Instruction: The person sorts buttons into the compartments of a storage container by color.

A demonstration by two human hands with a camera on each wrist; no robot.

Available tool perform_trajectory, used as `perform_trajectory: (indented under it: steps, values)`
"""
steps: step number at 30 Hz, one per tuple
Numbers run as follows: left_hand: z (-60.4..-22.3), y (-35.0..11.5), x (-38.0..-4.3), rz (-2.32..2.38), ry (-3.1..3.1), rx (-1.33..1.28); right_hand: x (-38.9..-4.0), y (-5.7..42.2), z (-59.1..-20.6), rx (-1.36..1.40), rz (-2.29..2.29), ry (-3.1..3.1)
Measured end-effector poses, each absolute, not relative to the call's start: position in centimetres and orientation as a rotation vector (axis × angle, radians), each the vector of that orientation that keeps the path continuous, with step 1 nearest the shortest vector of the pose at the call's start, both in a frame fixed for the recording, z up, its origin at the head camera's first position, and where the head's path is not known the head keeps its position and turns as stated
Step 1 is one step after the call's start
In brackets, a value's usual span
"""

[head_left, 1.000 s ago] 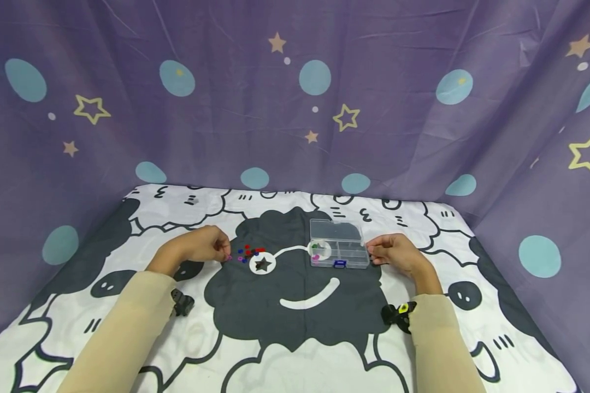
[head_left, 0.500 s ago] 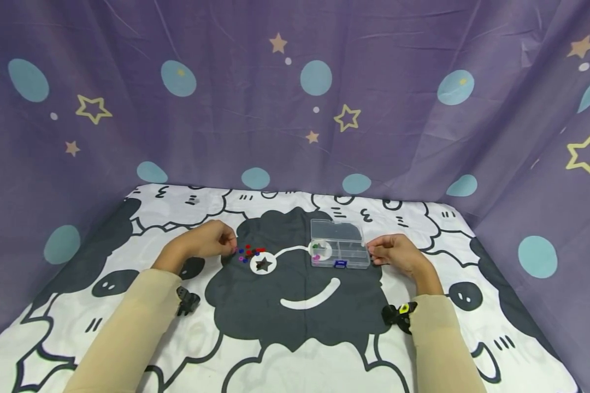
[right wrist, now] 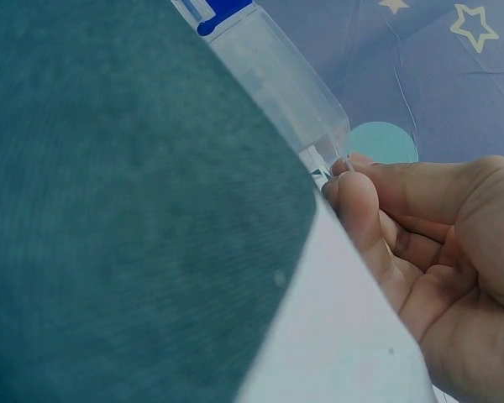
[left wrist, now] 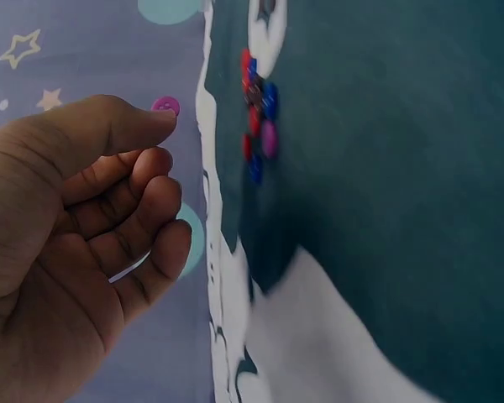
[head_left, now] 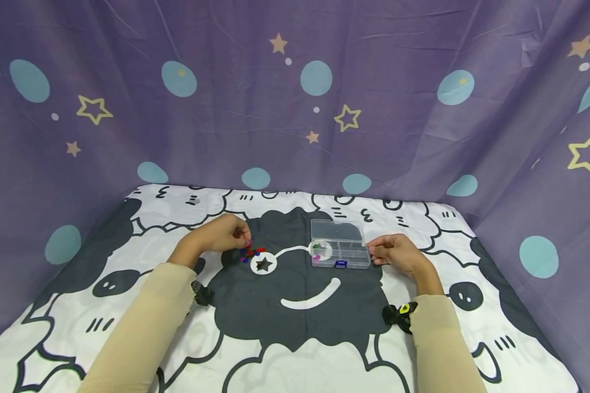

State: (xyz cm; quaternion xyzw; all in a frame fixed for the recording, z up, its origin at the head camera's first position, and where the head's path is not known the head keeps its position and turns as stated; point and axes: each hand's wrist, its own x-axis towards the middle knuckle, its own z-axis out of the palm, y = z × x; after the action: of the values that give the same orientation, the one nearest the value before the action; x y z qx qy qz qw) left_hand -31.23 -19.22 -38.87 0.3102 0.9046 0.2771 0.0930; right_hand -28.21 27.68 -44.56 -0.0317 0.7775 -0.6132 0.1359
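Note:
Between thumb and fingertip, my left hand [head_left: 222, 233] pinches a small pink button [left wrist: 165, 107] above the cloth. Just below it lies a loose group of buttons [left wrist: 254, 117] in red, blue and purple. To the right stands a clear plastic divided box [head_left: 341, 254], its lid [head_left: 336, 230] swung back and a blue latch [head_left: 341, 264] at the front. Pink pieces [head_left: 317, 257] and a green piece [head_left: 316, 246] sit in its left compartments. At the box's right end, my right hand [head_left: 397, 253] grips the edge between thumb and fingers.
A black-and-white cartoon-print cloth [head_left: 305, 327] covers the table. Behind and at the sides hangs a purple curtain [head_left: 255, 131] with stars and dots. Each wrist wears a black strap-on device [head_left: 399, 315].
My left hand has lifted and moved right, from the left side of the button group to above it, carrying the pink button. The right hand and the box have stayed put.

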Motion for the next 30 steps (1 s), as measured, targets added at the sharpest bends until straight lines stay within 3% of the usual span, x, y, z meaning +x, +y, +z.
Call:
perform_trajectory:
  steps: [30]
  values:
    - [-38.5, -9.9, -32.1, 0.864, 2.595, 1.12, -28.2, 27.8, -44.6, -0.113, -1.755, 2.269]
